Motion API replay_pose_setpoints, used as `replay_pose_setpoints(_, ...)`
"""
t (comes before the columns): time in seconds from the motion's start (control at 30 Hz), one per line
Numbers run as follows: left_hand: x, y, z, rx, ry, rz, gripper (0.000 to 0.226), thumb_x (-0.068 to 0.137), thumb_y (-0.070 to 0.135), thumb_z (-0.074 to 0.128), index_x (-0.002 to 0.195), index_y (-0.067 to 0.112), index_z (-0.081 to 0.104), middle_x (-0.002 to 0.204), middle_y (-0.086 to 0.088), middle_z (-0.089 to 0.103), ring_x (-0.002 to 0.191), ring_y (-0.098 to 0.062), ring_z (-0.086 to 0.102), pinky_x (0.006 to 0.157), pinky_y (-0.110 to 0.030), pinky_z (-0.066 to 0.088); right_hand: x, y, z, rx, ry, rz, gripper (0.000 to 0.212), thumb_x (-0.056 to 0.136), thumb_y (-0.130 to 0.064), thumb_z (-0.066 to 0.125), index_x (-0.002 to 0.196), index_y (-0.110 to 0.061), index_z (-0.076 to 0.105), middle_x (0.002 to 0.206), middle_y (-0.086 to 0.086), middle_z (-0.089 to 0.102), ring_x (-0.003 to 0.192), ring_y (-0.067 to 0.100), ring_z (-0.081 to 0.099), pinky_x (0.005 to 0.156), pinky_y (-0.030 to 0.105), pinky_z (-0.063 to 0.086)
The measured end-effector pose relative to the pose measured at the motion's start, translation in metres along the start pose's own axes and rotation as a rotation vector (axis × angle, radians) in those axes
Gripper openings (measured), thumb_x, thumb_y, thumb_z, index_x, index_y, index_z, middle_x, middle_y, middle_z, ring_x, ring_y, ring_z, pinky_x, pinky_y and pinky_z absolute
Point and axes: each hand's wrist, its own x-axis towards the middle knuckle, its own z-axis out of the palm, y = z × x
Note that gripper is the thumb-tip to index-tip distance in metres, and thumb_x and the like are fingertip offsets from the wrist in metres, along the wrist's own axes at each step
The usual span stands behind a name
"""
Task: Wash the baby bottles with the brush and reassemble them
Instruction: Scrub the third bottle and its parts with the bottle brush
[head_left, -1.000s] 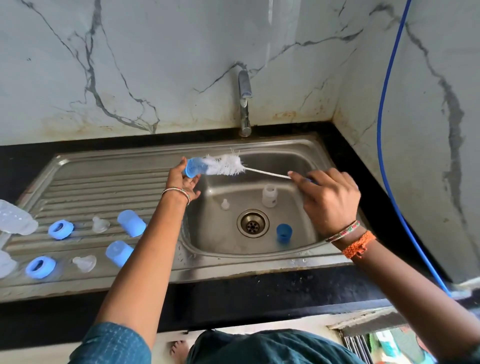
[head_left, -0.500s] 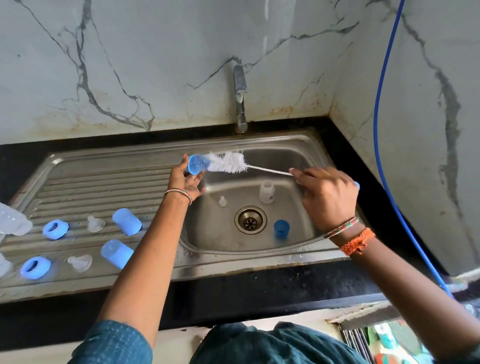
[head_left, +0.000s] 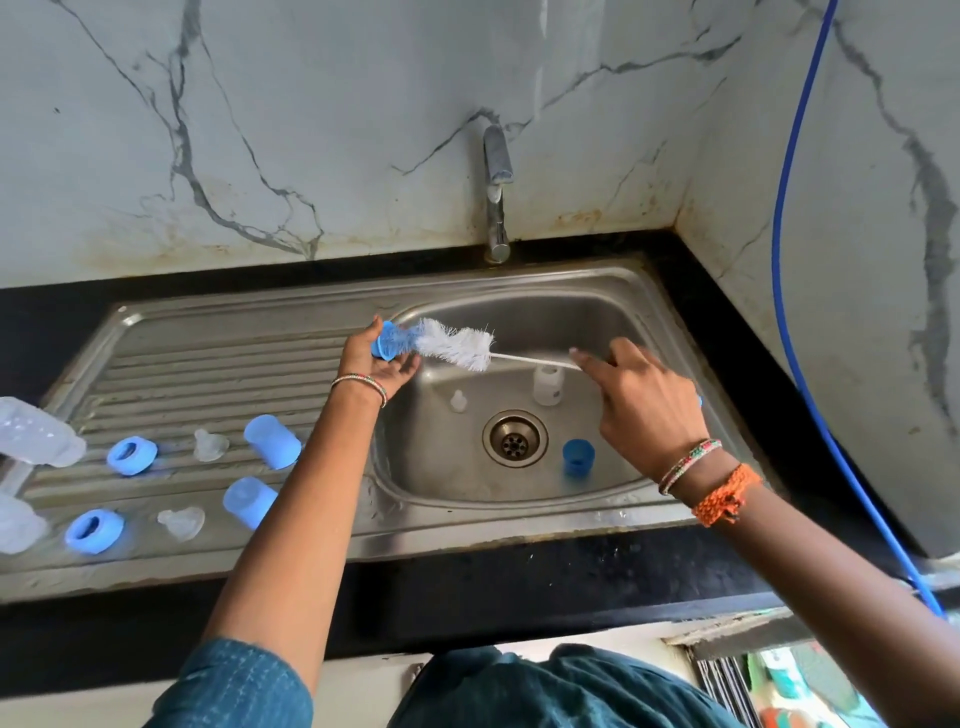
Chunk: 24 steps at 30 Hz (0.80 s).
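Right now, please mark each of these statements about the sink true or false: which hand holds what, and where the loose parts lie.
1. The left hand holds a blue ring. True.
2. The brush is held by the left hand. False: the right hand grips its thin handle, and the bristles reach into the ring.
3. Water runs from the tap. False: no stream shows.
4. A blue cap stands in the basin, right of the drain. True.
5. Two blue rings lie on the drainboard. True: one behind the other.
6. The basin is empty of clear parts. False: a nipple and a clear piece sit behind the drain.
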Motion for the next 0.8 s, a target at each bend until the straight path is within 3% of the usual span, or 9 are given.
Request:
replay_pose_setpoints(0.13, -0.003, 0.001, -0.007, 0.003, -0.016, -0.005, 0.032, 0.095, 0.036, 0.045, 0.083, 0.012, 0.064, 0.094, -0.005, 0.062, 0.087, -0.017, 0.057, 0.086, -0.038, 0.041, 0.000, 0.000, -0.012, 0.030, -0.182, 0.242, 0.015, 0.086, -0.023, 0.061, 0.099, -0.015, 0.059, 0.085, 0.004, 0.063, 0.078, 0.032, 0.062, 0.056, 0.029, 0.036)
replay_pose_setpoints(0.27, -0.006, 0.001, -0.011, -0.062, -0.096, 0.015, 0.061, 0.098, 0.035, 0.041, 0.053, 0.009, 0.074, 0.089, -0.007, 0.060, 0.088, -0.020, 0.056, 0.081, -0.041, 0.044, 0.007, 0.011, -0.018, 0.891, -0.887, 0.525, 0.027, 0.093, -0.017, 0.054, 0.072, -0.004, 0.064, 0.055, 0.006, 0.053, 0.040, 0.017, 0.047, 0.041, 0.021, 0.035)
replay_pose_setpoints(0.3, -0.006, 0.001, -0.011, -0.071, -0.096, 0.013, 0.062, 0.098, 0.034, 0.040, 0.052, 0.009, 0.074, 0.089, -0.006, 0.060, 0.088, -0.020, 0.055, 0.081, -0.041, 0.044, 0.006, 0.012, -0.016, 0.902, -0.929, 0.518, 0.030, 0.095, -0.019, 0.053, 0.072, -0.004, 0.066, 0.055, 0.005, 0.053, 0.039, 0.015, 0.047, 0.041, 0.020, 0.036)
replay_pose_setpoints(0.37, -0.003, 0.001, -0.014, -0.082, -0.100, -0.001, 0.057, 0.097, 0.036, 0.040, 0.062, 0.008, 0.076, 0.090, -0.005, 0.061, 0.089, -0.020, 0.055, 0.082, -0.041, 0.043, 0.001, 0.009, -0.014, 0.494, -0.715, 0.381, 0.025, 0.093, -0.028, 0.055, 0.078, -0.013, 0.069, 0.066, 0.003, 0.062, 0.059, 0.021, 0.059, 0.054, 0.024, 0.042)
replay_pose_setpoints(0.43, -0.001, 0.001, -0.017, -0.040, -0.102, 0.014, 0.051, 0.097, 0.037, 0.040, 0.069, 0.013, 0.076, 0.095, -0.002, 0.065, 0.099, -0.020, 0.057, 0.089, -0.039, 0.036, -0.005, 0.008, -0.011, 0.090, -0.235, 0.257, 0.012, 0.086, -0.025, 0.062, 0.081, -0.018, 0.070, 0.076, 0.004, 0.068, 0.074, 0.031, 0.064, 0.060, 0.029, 0.040)
replay_pose_setpoints(0.5, -0.001, -0.002, -0.018, -0.009, -0.098, 0.028, 0.038, 0.096, 0.037, 0.040, 0.080, 0.020, 0.070, 0.100, 0.004, 0.066, 0.108, -0.015, 0.055, 0.097, -0.043, 0.026, -0.005, 0.009, -0.010, 0.087, 0.183, 0.117, 0.009, 0.076, -0.012, 0.067, 0.080, -0.016, 0.074, 0.074, 0.004, 0.070, 0.068, 0.031, 0.066, 0.060, 0.029, 0.042)
replay_pose_setpoints(0.63, 0.001, -0.005, -0.015, -0.041, -0.061, 0.023, 0.027, 0.094, 0.039, 0.045, 0.084, 0.022, 0.063, 0.100, 0.006, 0.063, 0.106, -0.008, 0.054, 0.105, -0.046, 0.015, -0.009, 0.010, -0.004, 0.103, 0.372, -0.034, 0.024, 0.069, 0.000, 0.071, 0.087, -0.015, 0.075, 0.078, 0.001, 0.070, 0.066, 0.028, 0.063, 0.057, 0.030, 0.044)
replay_pose_setpoints(0.7, 0.002, -0.007, -0.016, -0.019, -0.045, 0.033, 0.037, 0.094, 0.040, 0.044, 0.077, 0.021, 0.071, 0.096, 0.007, 0.067, 0.116, -0.010, 0.052, 0.107, -0.048, 0.013, -0.008, 0.007, -0.009, 0.175, 0.179, 0.118, 0.012, 0.075, -0.010, 0.070, 0.083, -0.018, 0.074, 0.073, 0.000, 0.069, 0.065, 0.027, 0.063, 0.055, 0.027, 0.044)
replay_pose_setpoints(0.8, -0.008, -0.010, -0.012, -0.025, -0.101, 0.043, 0.047, 0.096, 0.036, 0.043, 0.065, 0.019, 0.075, 0.075, 0.002, 0.072, 0.092, -0.017, 0.058, 0.093, -0.043, 0.036, 0.001, 0.012, -0.018, 0.708, -0.650, 0.451, 0.022, 0.090, -0.022, 0.059, 0.074, -0.011, 0.071, 0.057, 0.003, 0.055, 0.041, 0.014, 0.045, 0.043, 0.019, 0.033)
